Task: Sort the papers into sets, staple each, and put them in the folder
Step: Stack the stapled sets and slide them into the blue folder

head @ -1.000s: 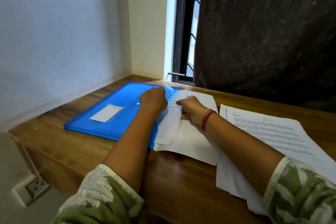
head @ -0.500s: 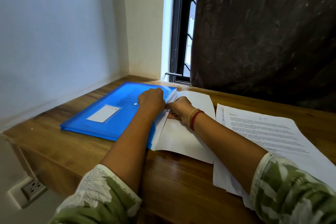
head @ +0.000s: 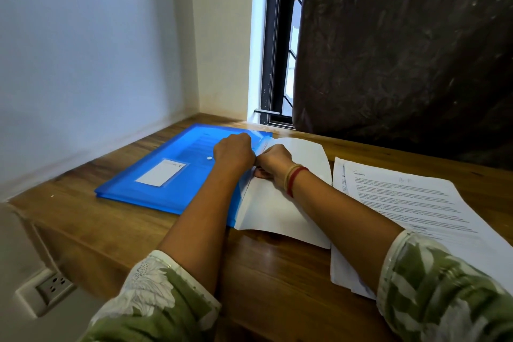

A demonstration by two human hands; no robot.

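A blue plastic folder [head: 166, 178] with a white label and a snap button lies flat on the wooden desk [head: 133, 233] at the left. My left hand [head: 234, 151] grips the folder's right edge at its opening. My right hand [head: 273, 160], with bangles on the wrist, holds a white set of papers [head: 280, 211] whose left part sits inside the folder's mouth. The sheet's far edge curls upward. More printed papers [head: 402, 203] lie in a loose pile to the right, partly under my right forearm.
The desk sits in a corner, with a white wall on the left and a window frame [head: 274, 64] behind. A dark curtain [head: 402, 50] hangs at the back right. A wall socket [head: 52, 287] is below the desk's left edge.
The white set has slid further left into the folder, so less printed page shows. My right hand moved left, close against my left hand. The camera view shifted slightly.
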